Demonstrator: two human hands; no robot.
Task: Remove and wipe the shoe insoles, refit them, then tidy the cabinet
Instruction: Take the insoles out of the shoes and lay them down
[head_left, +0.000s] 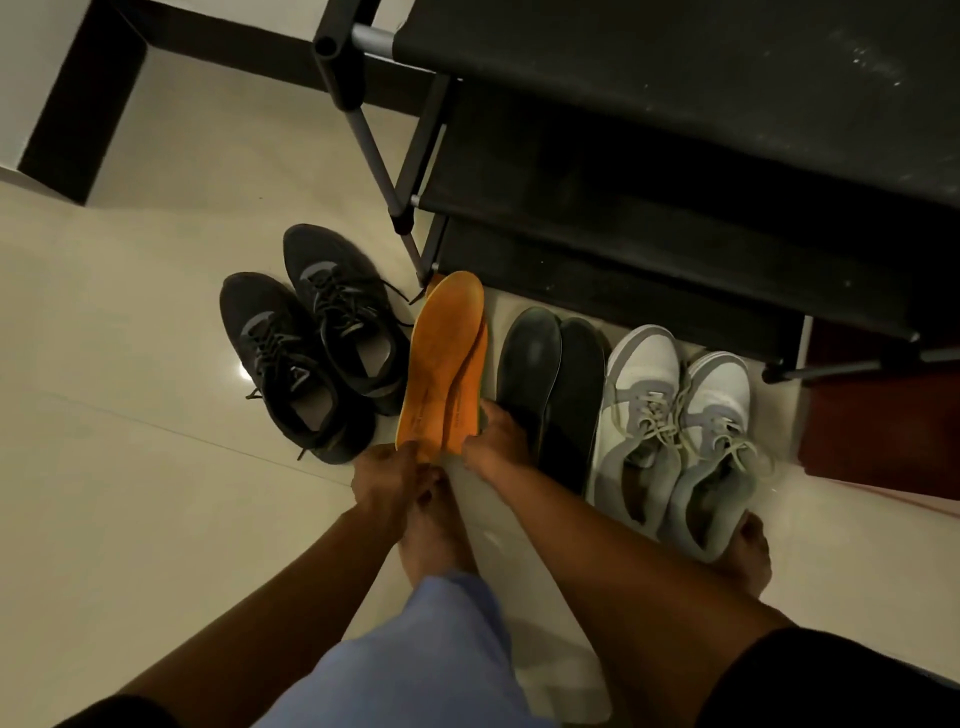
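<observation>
Head view looks straight down at the floor (130, 364) in front of the shoe rack (675, 156), and I have both orange insoles (441, 364) out and held together, one overlapping the other, toes pointing toward the rack. My left hand (389, 473) pinches the heel end of the nearer insole, fingers curled around its edge; my right hand (493, 436) grips the heel of the second one just beside it, thumb on top. I judge I hold them by the heels so the long faces stay free for wiping, though I see no cloth anywhere in view.

Three pairs stand in a row on the floor near the foot of the rack: dark sneakers (311, 343) to the left with their mouths open, black slip-ons (550, 384) just right of the insoles, and grey-white sneakers (675, 431) further right. Lined up like this, each pair stays within reach for refitting. The dark sneakers' open mouths suggest the insoles belong to them, but I cannot confirm that.

The rack shelves I can see look bare and dusty, probably emptied so the tidying can come last.
</observation>
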